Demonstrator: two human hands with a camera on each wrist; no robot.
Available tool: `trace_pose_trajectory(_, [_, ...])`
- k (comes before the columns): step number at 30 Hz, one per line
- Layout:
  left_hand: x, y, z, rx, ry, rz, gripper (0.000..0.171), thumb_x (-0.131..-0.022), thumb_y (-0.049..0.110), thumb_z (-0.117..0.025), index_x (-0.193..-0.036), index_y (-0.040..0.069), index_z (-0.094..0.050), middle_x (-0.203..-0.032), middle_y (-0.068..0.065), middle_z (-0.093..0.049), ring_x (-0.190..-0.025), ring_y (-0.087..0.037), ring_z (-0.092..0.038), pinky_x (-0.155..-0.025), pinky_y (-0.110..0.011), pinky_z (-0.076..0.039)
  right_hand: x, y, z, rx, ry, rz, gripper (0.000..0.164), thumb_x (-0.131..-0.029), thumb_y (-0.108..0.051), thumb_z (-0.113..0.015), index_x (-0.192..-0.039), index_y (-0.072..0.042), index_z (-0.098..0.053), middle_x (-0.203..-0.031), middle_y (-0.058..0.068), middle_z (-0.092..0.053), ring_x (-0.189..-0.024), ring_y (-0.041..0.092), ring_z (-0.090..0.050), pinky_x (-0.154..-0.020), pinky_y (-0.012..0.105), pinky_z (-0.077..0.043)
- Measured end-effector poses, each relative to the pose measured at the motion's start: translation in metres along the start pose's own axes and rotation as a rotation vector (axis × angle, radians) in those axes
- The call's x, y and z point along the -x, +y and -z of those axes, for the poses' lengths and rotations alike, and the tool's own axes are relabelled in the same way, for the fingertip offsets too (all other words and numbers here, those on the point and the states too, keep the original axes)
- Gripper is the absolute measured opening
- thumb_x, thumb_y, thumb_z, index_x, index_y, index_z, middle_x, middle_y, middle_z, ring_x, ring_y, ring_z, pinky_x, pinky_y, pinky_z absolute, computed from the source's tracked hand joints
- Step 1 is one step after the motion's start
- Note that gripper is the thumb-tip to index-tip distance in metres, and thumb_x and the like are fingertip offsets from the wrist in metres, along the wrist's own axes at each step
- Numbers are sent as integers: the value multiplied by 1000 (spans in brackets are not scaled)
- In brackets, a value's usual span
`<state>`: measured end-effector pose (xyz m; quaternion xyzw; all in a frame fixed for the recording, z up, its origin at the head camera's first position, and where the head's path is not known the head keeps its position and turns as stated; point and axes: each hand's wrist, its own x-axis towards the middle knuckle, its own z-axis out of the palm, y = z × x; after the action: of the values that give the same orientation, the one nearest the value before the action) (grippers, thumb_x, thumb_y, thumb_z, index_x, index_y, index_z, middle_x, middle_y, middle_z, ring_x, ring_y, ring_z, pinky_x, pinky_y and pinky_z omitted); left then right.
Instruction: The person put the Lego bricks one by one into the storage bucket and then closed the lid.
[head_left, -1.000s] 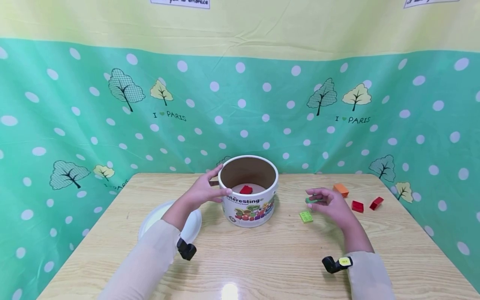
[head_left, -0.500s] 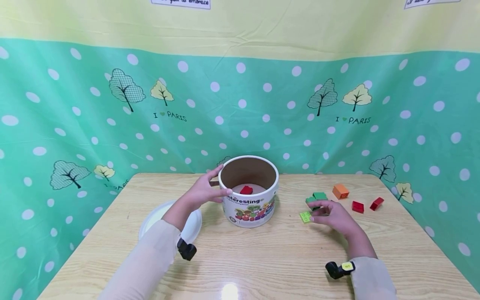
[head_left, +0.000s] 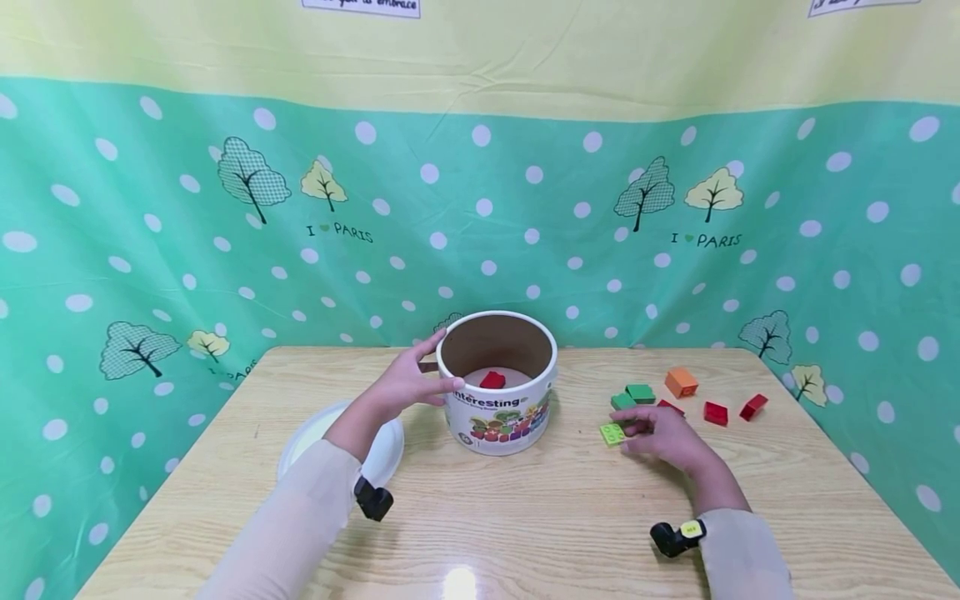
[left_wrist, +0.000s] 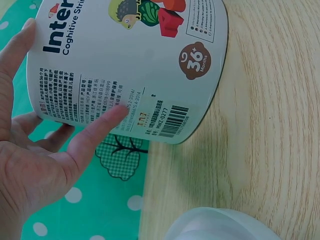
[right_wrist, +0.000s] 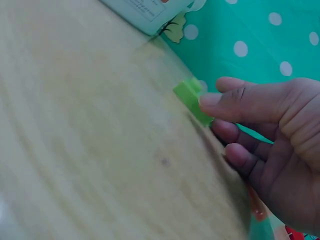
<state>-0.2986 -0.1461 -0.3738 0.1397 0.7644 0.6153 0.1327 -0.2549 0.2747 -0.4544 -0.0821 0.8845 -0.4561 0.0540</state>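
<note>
A white printed bucket (head_left: 498,421) stands at mid-table with a red brick (head_left: 492,380) inside. My left hand (head_left: 405,379) holds its left side, thumb (left_wrist: 97,132) flat along the printed wall and the other fingers spread toward the rim and far side. On the right, my right hand (head_left: 663,435) pinches a lime-green brick (head_left: 611,434) by its right edge; the thumb covers part of this brick (right_wrist: 192,100) in the right wrist view. Just behind the fingers lie green bricks (head_left: 639,393), and a red brick (head_left: 670,407) is partly hidden by the hand.
Farther right lie an orange brick (head_left: 682,382) and two red bricks, one nearer (head_left: 716,413) and one farther right (head_left: 753,407). A round white lid (head_left: 386,458) rests left of the bucket, partly under the left forearm. A green dotted curtain (head_left: 480,250) hangs behind the table (head_left: 525,525).
My right hand has come down and toward me, off the green bricks and onto the lime-green brick, which has barely moved. The left hand and bucket stay put.
</note>
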Motion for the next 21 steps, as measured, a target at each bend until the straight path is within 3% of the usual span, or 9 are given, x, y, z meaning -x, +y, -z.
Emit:
trace_pose_trajectory(12, [-1, 2, 1, 2, -6, -14, 100, -79, 23, -84, -157, 24, -21, -160, -14, -13, -137, -43, -33, -82, -50, -56, -4, 3, -1, 76, 26, 30, 38, -76, -4, -81, -113, -4, -72, -100, 5, -65, -90, 21, -57, -73, 24, -52])
trace_pose_trajectory(21, [-1, 0, 0, 11, -6, 1, 101, -78, 22, -85, -157, 24, -21, -161, -13, -11, -137, -43, -34, -81, -49, -57, 1, 0, 4, 2, 4, 30, 38, -82, -9, -79, -118, -3, -69, -100, 7, -64, -92, 22, -58, -74, 25, -53])
